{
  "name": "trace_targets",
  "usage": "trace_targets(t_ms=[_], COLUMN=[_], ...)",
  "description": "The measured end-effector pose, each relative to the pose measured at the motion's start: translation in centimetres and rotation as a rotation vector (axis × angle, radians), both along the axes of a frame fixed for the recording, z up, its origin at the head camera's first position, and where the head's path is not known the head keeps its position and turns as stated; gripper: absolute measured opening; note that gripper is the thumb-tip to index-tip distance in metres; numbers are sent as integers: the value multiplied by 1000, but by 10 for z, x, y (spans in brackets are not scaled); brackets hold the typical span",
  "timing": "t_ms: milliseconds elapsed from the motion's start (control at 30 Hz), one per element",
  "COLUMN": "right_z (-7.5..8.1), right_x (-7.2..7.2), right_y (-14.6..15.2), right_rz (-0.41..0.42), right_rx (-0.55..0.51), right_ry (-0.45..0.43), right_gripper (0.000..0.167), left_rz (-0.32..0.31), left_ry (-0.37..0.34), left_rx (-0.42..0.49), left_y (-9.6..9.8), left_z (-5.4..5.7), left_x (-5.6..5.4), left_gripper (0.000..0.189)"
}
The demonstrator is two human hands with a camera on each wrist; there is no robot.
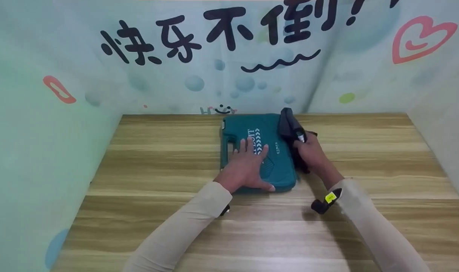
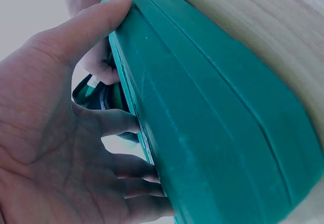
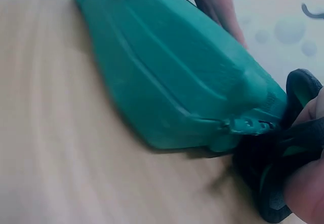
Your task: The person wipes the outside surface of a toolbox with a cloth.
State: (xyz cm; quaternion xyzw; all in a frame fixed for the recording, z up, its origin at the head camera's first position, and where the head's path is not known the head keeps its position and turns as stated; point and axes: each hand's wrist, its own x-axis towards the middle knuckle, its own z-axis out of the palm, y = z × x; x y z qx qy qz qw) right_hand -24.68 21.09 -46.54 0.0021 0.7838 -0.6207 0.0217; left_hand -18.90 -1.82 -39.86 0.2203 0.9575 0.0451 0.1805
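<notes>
A teal plastic tool case [image 1: 280, 166] with white lettering lies flat on the wooden table. My left hand [image 1: 242, 164] rests on its lid with the fingers spread, the thumb at the near edge. Seen from the left wrist, the case's side [image 2: 202, 112] fills much of the view and the left palm [image 2: 55, 127] faces the camera. At the case's right edge my right hand [image 1: 310, 151] grips a dark grey folded fabric item [image 1: 288, 122] with black edging and a small white patch. That item [image 3: 276, 168] touches the hinge end in the right wrist view; its exact kind is unclear.
The wooden table [image 1: 157, 158] reaches back to a printed backdrop [image 1: 169, 90] with large characters. Side walls [image 1: 33, 151] of pale cloth stand left and right. A black wrist camera [image 1: 320, 206] hangs beside the right sleeve.
</notes>
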Motion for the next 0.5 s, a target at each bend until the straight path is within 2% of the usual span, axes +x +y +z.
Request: trace_targets(t_ms=[167,367,500], right_z=[-4,-8,-10], right_x=[21,44,54], right_y=[-2,-8,-9], right_rz=[14,-28,-41], right_rx=[-48,-86,-92], right_ry=[36,93,129], right_gripper=[20,12,15], left_rz=[5,-3,-3], left_ry=[24,44,53], left_rx=[26,16,-6], left_y=[-3,-2,0], left_z=[-1,-4,-5], left_x=[1,0,-1], left_gripper=[119,120,120])
